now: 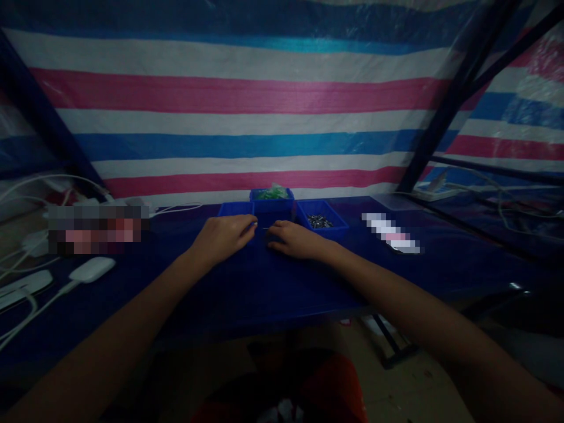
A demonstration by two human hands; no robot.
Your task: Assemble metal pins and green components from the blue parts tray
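Over the blue table my left hand (224, 235) is closed in a pinch. A tiny pale tip shows at its fingertips, too small to name. Facing it, a short gap away, my right hand (294, 239) has its thumb and fingers together on a thin, light pin-like piece (265, 228) that points toward the left hand. Just behind the left hand stands a blue bin (236, 207), its inside mostly hidden. A second blue bin (272, 205) at the back holds green pieces in clear plastic (274, 192). Beside the right hand, another blue bin (337, 224) contains small shiny metal parts (319, 221).
On the right of the table (282, 288) lies a blurred-out phone-like object (392, 234). At left are a white charger (92, 269), white cables and a pixelated object (99, 229). Blue frame posts (440, 117) and a striped sheet (247, 94) stand behind.
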